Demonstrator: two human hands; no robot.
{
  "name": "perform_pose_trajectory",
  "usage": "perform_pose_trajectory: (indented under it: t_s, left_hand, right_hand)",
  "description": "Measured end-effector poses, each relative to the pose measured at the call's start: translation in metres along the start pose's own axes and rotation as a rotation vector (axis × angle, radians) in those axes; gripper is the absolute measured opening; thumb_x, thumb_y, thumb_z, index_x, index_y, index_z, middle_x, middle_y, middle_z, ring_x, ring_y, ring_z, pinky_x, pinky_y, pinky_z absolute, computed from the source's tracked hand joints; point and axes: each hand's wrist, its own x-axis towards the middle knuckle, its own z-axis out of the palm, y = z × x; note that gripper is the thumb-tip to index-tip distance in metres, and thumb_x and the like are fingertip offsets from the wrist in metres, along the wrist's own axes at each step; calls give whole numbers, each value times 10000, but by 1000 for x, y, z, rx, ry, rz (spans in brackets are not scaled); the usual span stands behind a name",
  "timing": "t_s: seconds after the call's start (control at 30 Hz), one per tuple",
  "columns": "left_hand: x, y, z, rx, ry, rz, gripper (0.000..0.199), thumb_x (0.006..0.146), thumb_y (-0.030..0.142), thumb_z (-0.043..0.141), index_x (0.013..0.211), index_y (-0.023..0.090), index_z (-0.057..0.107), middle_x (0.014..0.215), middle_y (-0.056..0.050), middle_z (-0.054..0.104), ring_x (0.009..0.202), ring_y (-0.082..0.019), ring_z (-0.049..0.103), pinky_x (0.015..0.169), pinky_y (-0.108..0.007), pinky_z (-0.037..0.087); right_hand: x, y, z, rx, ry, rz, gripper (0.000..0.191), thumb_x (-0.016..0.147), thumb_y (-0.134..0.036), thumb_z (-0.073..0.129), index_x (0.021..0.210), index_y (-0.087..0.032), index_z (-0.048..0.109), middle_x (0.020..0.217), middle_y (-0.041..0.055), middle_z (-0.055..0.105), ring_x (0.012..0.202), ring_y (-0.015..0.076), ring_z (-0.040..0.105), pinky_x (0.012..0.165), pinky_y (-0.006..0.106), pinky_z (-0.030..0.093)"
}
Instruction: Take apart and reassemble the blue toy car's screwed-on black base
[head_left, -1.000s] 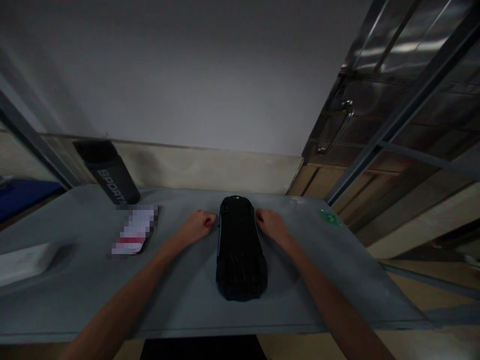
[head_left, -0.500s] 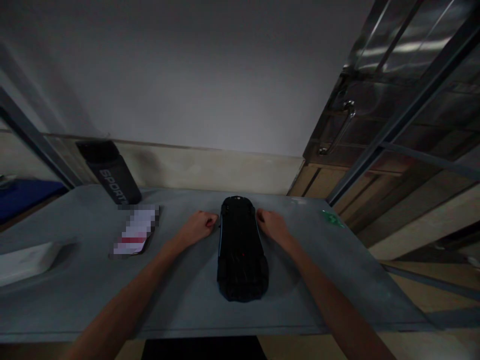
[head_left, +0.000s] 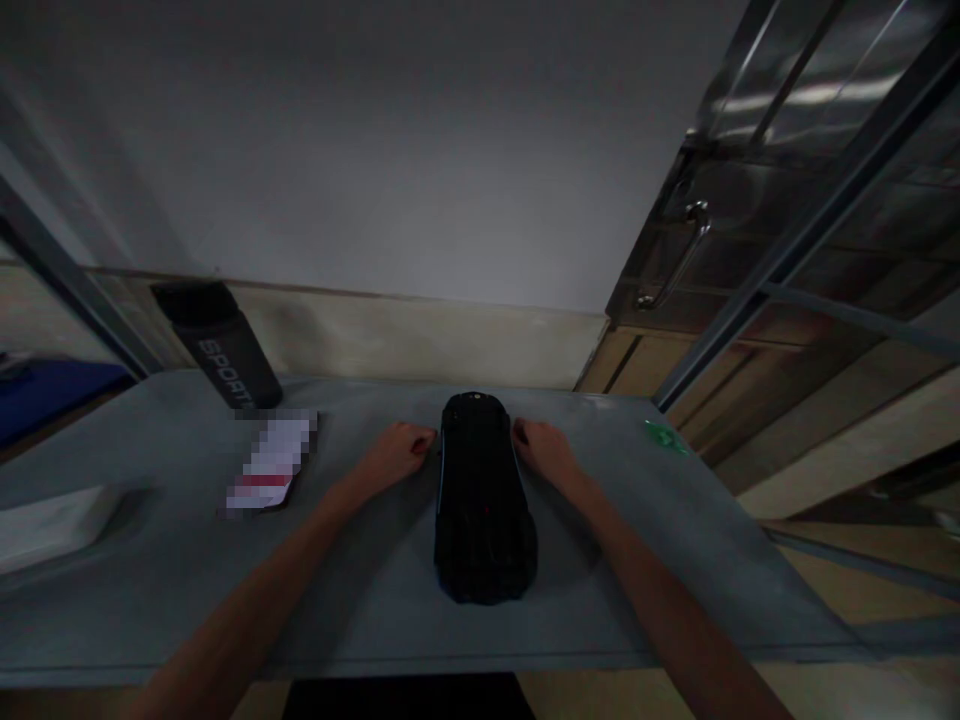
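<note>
A toy car (head_left: 484,500) lies upside down on the grey tabletop, its black underside facing up and thin blue edges showing along its sides. Just left of its far half, my left hand (head_left: 401,450) rests curled into a loose fist, with nothing visible in it. My right hand (head_left: 547,450) is curled the same way, close against the car's right side. Whether the knuckles touch the car I cannot tell. The car's top is hidden beneath it.
The grey table (head_left: 405,625) ends at a wall behind. On the left are a dark bottle (head_left: 229,350) marked SPORT, a blurred-out phone-like item (head_left: 274,460) and a white box (head_left: 56,525). A small green piece (head_left: 664,437) lies at the right, near a metal frame post (head_left: 720,330).
</note>
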Motion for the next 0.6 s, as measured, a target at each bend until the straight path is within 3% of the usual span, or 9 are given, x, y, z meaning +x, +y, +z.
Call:
perform_pose_trajectory:
  t_s: [0.6]
  left_hand:
    - [1, -3, 1, -36, -4, 36, 301, 656, 20, 467, 621, 242, 267, 581, 72, 298, 579, -142, 296, 637, -320, 205]
  right_hand:
    - [1, 2, 2, 10, 20, -21, 315, 1142, -299, 456, 1101, -213, 755, 1060, 124, 830, 950, 240, 763, 757, 312, 428]
